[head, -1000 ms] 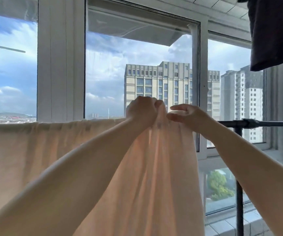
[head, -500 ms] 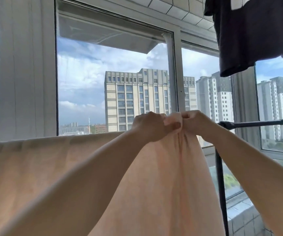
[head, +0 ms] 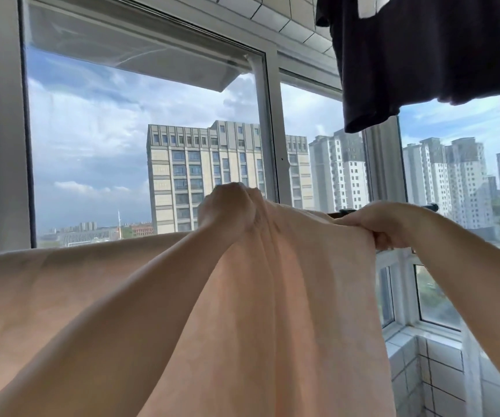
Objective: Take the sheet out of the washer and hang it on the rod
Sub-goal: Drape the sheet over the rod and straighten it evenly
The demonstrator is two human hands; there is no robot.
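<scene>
By the window (head: 140, 139), our left hand (head: 227, 210) bunches the sheet (head: 287, 296); right hand (head: 375, 224) pinches its edge rightward along the rod (head: 429, 207).

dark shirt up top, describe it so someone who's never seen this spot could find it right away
Start at the big window with the tower blocks outside, then look to the upper right corner near the tiled ceiling. The dark shirt hangs there, above the right hand. It is near black and high up, unlike the pale peach sheet draped low across the rod.
</scene>
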